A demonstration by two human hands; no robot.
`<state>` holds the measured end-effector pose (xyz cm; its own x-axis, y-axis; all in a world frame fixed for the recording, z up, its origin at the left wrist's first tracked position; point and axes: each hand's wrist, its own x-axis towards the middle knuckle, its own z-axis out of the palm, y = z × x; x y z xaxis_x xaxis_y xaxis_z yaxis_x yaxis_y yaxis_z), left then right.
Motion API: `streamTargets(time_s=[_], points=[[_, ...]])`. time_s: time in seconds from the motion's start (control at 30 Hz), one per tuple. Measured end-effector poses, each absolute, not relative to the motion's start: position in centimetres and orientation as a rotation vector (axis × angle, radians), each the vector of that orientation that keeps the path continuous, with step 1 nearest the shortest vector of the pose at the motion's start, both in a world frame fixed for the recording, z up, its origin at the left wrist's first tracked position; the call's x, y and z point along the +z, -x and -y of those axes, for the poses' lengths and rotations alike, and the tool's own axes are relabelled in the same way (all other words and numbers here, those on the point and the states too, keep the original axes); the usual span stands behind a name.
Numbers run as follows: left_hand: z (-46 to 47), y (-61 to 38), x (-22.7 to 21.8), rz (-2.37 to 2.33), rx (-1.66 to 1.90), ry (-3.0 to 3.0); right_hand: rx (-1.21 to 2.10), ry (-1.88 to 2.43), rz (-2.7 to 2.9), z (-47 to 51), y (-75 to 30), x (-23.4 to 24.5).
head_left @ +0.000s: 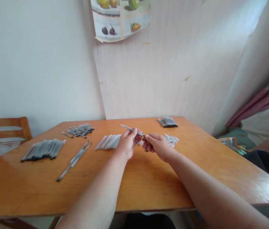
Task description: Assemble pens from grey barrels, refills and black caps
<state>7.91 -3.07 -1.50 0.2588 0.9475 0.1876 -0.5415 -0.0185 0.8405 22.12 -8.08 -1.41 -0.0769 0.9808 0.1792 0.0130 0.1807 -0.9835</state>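
Observation:
Above the middle of the table, my left hand (129,143) is closed round a clear, slim pen (126,127), its pointed end sticking out to the upper left. At the pen's other end, my right hand (157,143) pinches a small dark part; the fingers hide most of it. Just behind my left hand lies a row of whitish pen barrels (108,142). Beyond my right hand, small white pieces (171,139), perhaps caps, lie in a loose heap.
Bundles of black-ended pens lie at the left front (44,149), left back (79,130) and far right (167,122). A few longer pens (74,160) lie at an angle left of my arms. A wooden chair (5,128) stands left; a dark bag-like thing (265,163) is beyond the right edge.

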Motion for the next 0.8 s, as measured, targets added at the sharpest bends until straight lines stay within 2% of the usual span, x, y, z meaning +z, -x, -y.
streamTargets(time_s=[0.5, 0.67, 0.8], points=[[3.31, -8.0, -1.4, -0.528, 1.276, -0.975, 1.117, 0.97, 1.294, 7.96, -22.32, -1.65], [3.36, -7.99, -1.41, -0.549, 1.282, -0.987, 1.227, 1.053, 1.272, 7.93, -22.42, -1.73], [3.36, -8.01, -1.39, -0.558, 1.287, -0.979, 1.168, 1.0, 1.311, 8.05, -22.4, -1.72]])
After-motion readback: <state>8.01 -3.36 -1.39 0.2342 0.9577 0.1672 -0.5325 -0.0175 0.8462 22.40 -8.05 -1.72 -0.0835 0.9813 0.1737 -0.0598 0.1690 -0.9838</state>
